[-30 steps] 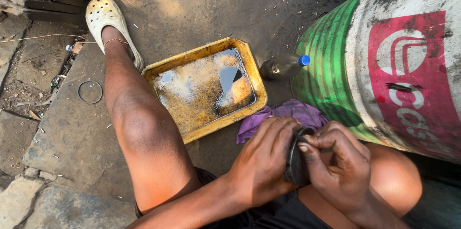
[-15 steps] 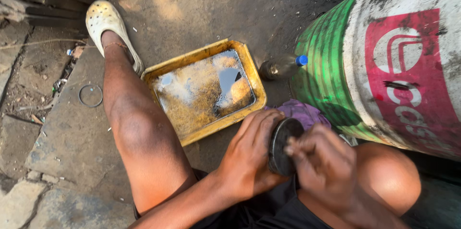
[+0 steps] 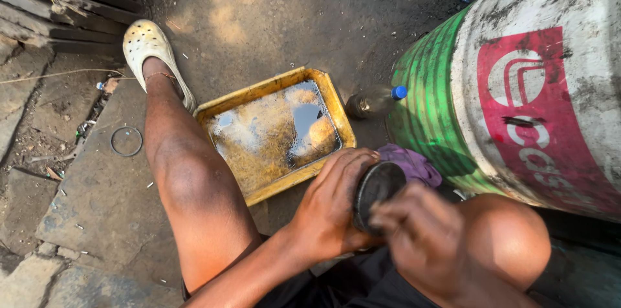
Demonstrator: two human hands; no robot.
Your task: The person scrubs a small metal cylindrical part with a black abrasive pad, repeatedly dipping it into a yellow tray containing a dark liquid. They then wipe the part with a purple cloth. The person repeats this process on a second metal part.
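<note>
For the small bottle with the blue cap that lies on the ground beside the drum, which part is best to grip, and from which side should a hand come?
Grip the bottle around its clear body, coming from above and from the tray side. It lies on its side, with its blue cap right against the drum, so that end leaves little room for fingers, while the top of the body is free.

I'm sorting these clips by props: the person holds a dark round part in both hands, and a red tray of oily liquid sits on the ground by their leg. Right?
Not quite: the tray is yellow, not red, as the head view shows. The rest stands: left hand and right hand hold the dark round part.
</note>
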